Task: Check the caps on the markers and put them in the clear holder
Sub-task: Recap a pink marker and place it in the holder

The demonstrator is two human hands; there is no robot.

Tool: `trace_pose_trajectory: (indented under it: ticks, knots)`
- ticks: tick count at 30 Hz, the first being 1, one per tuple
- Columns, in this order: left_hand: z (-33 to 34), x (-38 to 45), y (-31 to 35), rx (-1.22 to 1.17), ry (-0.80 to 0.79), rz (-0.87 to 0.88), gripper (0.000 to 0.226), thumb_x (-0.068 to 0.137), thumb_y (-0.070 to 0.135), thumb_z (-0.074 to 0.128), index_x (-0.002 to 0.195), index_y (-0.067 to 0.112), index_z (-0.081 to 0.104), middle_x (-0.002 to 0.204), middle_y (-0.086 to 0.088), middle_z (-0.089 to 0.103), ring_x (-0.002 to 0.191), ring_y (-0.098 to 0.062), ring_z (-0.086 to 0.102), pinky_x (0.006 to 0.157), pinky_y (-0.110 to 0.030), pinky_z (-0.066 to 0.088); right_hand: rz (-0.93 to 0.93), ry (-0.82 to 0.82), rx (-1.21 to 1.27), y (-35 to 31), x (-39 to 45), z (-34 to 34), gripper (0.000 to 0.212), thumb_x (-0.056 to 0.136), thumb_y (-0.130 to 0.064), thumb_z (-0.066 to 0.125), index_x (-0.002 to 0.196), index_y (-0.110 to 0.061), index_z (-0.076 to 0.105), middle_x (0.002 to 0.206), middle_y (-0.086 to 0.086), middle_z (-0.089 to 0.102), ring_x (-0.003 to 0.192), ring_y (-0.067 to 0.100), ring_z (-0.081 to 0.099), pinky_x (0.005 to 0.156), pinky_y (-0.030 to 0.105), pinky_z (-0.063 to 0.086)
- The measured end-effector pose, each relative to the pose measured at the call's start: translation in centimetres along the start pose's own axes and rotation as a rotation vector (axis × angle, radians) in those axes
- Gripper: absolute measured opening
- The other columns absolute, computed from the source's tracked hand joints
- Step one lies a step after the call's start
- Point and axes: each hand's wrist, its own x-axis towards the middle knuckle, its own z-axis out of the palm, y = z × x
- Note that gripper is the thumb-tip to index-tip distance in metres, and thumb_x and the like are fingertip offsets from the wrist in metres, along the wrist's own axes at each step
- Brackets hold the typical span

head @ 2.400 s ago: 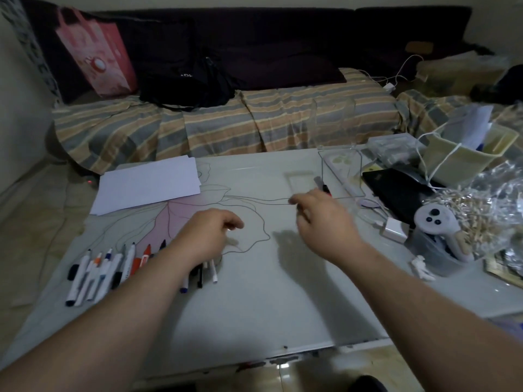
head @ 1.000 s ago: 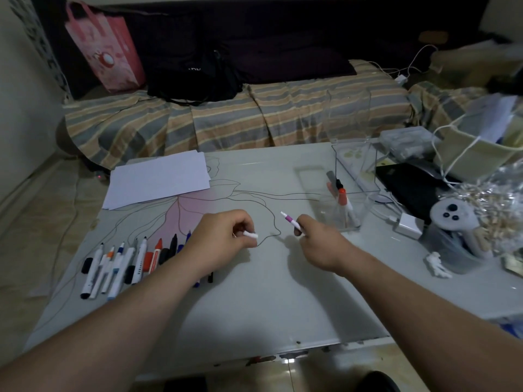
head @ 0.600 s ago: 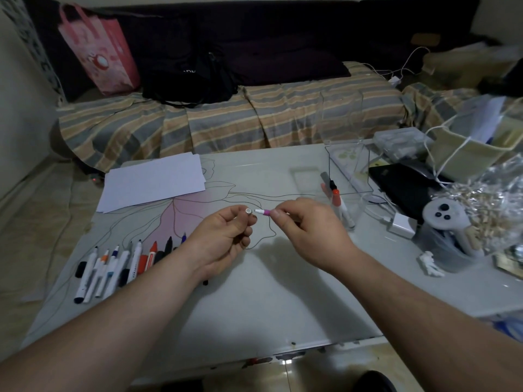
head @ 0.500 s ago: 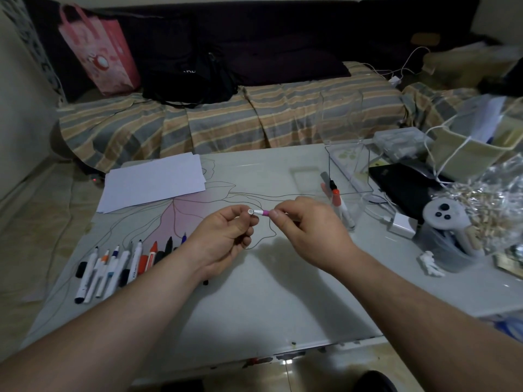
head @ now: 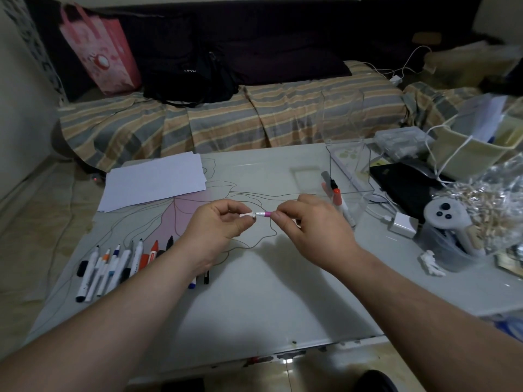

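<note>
Above the middle of the white table, my right hand pinches a pink-and-white marker held level. My left hand pinches its white cap, which meets the marker's tip. The clear holder stands just right of my right hand, with three markers leaning inside it. A row of several markers lies on the table at the left, partly hidden under my left forearm.
White paper sheets lie at the table's back left. Another clear box stands behind the holder. The right side holds a black case, a white controller, a charger and a crinkly bag. A striped sofa runs behind.
My hands, apart a second ago with cap and marker separate, have come together. The cap now sits against the marker's tip.
</note>
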Motion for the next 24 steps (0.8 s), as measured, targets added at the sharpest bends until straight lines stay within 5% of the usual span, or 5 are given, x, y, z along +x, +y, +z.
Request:
trace_pose_trajectory:
  ticks: [6,10,16,19,24]
  knots:
    - [-0.3,-0.2,0.4,0.191,0.064,0.055,0.014,0.08,0.013,0.085,0.088,0.019,0.076,0.082,-0.003,0.077,0.067,-0.003,0.067,0.065,-0.014,0.049,-0.061,0.078,-0.167,-0.3,-0.2,0.0,0.037,0.097,-0.062,0.048,0.094,-0.034,0.073,0.083,-0.006,0.056,0.078,0.018,0.061,0.08,0.039,0.041]
    - [-0.2,-0.6,0.7,0.212,0.053,0.076,0.016,0.079,0.014,0.087,0.088,0.021,0.076,0.085,-0.005,0.078,0.07,-0.004,0.068,0.07,-0.02,0.05,-0.099,0.091,-0.152,-0.5,-0.1,0.2,0.037,0.096,-0.059,0.048,0.094,-0.033,0.073,0.084,-0.004,0.055,0.073,0.022,0.06,0.061,0.031,0.04]
    - [0.2,-1.3,0.7,0.582,0.073,0.208,0.008,0.085,0.032,0.079,0.091,0.034,0.075,0.072,0.011,0.067,0.067,0.0,0.059,0.064,-0.014,0.042,-0.175,0.188,-0.152,-0.7,0.0,0.9,0.034,0.095,-0.051,0.054,0.084,-0.024,0.072,0.081,-0.001,0.052,0.065,0.025,0.052,0.055,0.034,0.043]
    - [0.6,-1.7,0.8,0.614,0.127,0.265,0.005,0.087,0.028,0.077,0.09,0.03,0.075,0.077,0.012,0.071,0.076,-0.001,0.063,0.061,-0.007,0.04,-0.188,0.245,-0.15,-1.3,-0.2,1.4,0.027,0.095,-0.041,0.063,0.08,-0.02,0.069,0.079,-0.001,0.052,0.062,0.026,0.05,0.05,0.034,0.041]
    - [1.2,-1.8,1.0,0.659,0.132,0.362,0.003,0.087,0.022,0.077,0.085,0.024,0.075,0.074,0.007,0.072,0.078,-0.009,0.061,0.063,-0.014,0.041,-0.103,0.234,-0.038,-1.4,-0.7,1.7,0.028,0.093,-0.047,0.061,0.081,-0.023,0.068,0.08,-0.005,0.049,0.06,0.021,0.053,0.047,0.029,0.038]
